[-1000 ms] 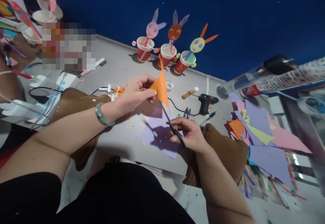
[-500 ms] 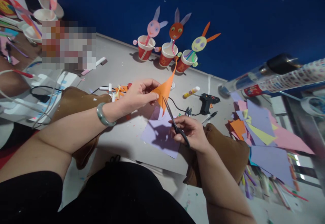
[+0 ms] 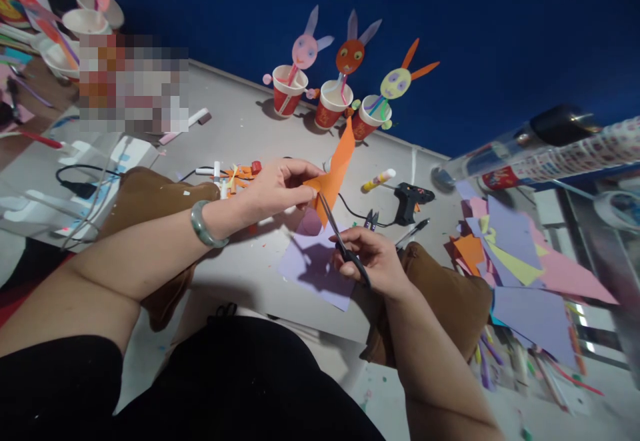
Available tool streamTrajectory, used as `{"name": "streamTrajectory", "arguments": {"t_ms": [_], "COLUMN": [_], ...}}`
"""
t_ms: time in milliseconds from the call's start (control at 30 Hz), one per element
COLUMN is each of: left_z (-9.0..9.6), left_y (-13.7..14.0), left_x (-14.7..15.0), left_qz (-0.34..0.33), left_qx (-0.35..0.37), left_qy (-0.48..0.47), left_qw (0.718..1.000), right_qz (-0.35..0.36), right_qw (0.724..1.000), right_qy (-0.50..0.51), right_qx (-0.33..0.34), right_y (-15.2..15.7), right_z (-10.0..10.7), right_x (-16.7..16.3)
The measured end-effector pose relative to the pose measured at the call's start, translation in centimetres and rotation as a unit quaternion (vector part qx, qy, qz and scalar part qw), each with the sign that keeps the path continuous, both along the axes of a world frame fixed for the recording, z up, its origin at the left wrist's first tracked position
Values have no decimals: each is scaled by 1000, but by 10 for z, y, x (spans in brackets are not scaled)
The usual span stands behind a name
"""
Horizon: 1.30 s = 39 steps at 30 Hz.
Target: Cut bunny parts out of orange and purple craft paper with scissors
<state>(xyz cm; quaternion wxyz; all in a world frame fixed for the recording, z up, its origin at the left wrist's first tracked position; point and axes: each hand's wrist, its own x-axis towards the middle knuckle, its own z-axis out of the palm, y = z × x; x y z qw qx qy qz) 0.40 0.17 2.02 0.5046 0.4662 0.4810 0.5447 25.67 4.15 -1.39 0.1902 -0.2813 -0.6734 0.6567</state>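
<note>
Centrally: one orange paper piece (image 3: 341,164), raised above the counter (image 3: 250,274), pinched in the left hand (image 3: 285,191). Item: black-handled scissors (image 3: 347,253), held in the right hand (image 3: 375,261), blades against the paper's lower part. Beneath: one purple sheet (image 3: 313,271), flat. Behind: three red-and-white cups (image 3: 329,116) bearing rabbit figures (image 3: 350,56). To the right: one black glue gun (image 3: 407,206).

My left hand (image 3: 285,188): thumb pinches against fingers | my right hand (image 3: 374,261): fingers are curled | left arm (image 3: 153,248), right arm (image 3: 427,354): extended forward
</note>
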Motion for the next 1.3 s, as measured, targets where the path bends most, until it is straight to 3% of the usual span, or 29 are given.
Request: {"name": "streamTrajectory", "arguments": {"t_ms": [367,767,1300], "left_z": [-2,-2,-3], "left_y": [1,0,0], "left_x": [-1,3,5], "left_qz": [-61,-56,-56], "left_qx": [15,6,-17], "left_qy": [3,24,-39], "left_qw": [998,998,998], "right_qz": [0,11,5], "right_qw": [1000,997,997], "right_qy": [22,25,44], "right_qx": [-18,-68,-56], "right_y": [-2,-6,-7], "right_z": [-1,-4,-3], "right_x": [-4,-9,-10]}}
